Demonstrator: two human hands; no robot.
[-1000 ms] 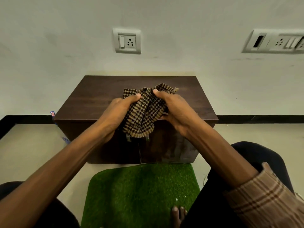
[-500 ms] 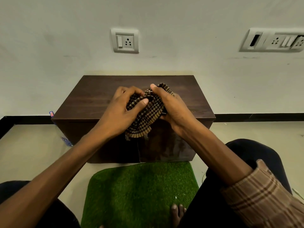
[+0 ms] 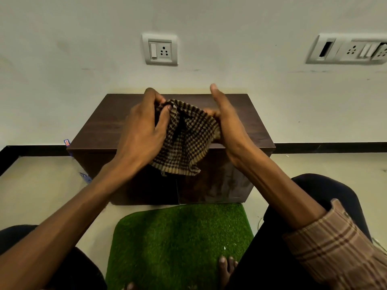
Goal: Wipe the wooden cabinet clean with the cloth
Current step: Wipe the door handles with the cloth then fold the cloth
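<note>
A small blue-and-red item [image 3: 66, 142] is being seen at the far left, against the wall just beside the cabinet's back left corner; what it is cannot be told. The wooden cabinet [image 3: 104, 130] is being viewed from above and in front, standing on the floor [image 3: 41, 185] against the white wall [image 3: 62, 80], its dark top and two front doors showing.

The left hand [image 3: 142, 132] is being held above the cabinet top, its fingers curled round the left edge of the cloth [image 3: 188, 139], with the thumb pinching a fold near the upper corner. The checked brown-and-black cloth is being kept bunched between the two hands, above the middle of the cabinet top, its lower edge hanging down in front of the cabinet's upper front edge. Whether the cloth is touching the wood cannot be told.

The right hand [image 3: 228, 122] is being held at the cloth's right side, fingers gripping the fabric underneath, thumb pointing up and free.

Below the cabinet, a green turf mat [image 3: 178, 243] is lying on the floor, with toes [image 3: 227, 262] resting on its near edge. A single wall socket [image 3: 160, 49] is being seen above the cabinet, and a wider switch panel [image 3: 347, 49] to the right. At the lower right, a checked sleeve [image 3: 339, 254] is being seen rolled back on the right arm
</note>
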